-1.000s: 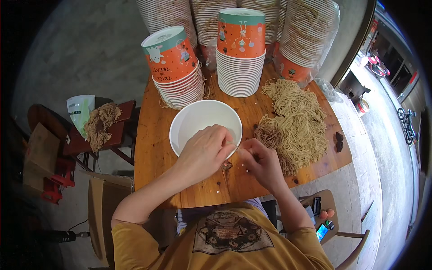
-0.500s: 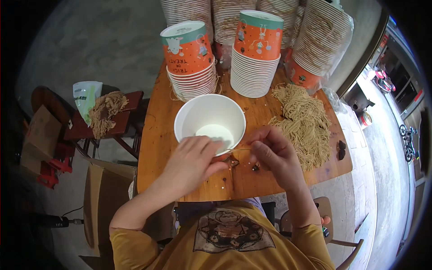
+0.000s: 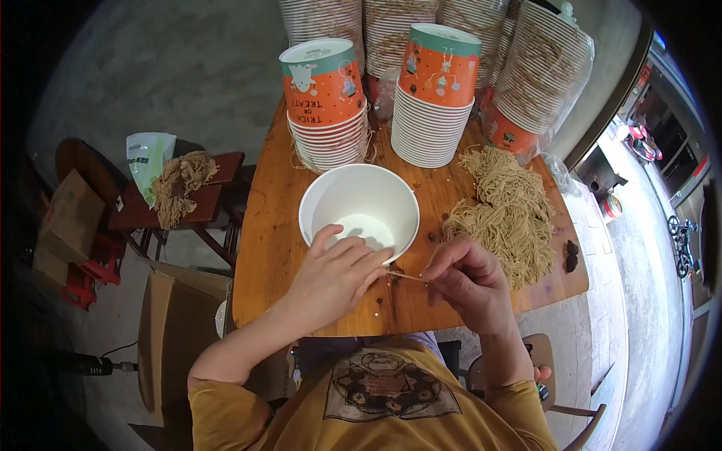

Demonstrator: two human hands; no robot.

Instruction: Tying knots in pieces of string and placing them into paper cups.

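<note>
A white paper tub (image 3: pixel 320 195) stands mouth up on the wooden table in front of me. My left hand (image 3: pixel 335 274) is at its near rim, some fingers raised over the opening. Its thumb and forefinger close on the rim, where a thin tan string (image 3: pixel 406 276) meets the tub. The string runs taut to my right hand (image 3: pixel 475 287), whose thumb and forefinger pinch its other end. How the string is fixed at the rim is hidden by my left fingers.
Two stacks of upturned orange-and-green tubs, a left stack (image 3: pixel 323 83) and a right stack (image 3: pixel 438 68), stand behind. A tan string pile (image 3: pixel 508 218) lies right on the table (image 3: pixel 263 255). Bagged tub stacks (image 3: pixel 538 64) line the back. A cardboard box (image 3: pixel 169 331) stands at left.
My right hand has come slightly nearer to me, and the string now slants down to the right. My left fingers have spread and lifted at the rim. The view has shifted slightly.
</note>
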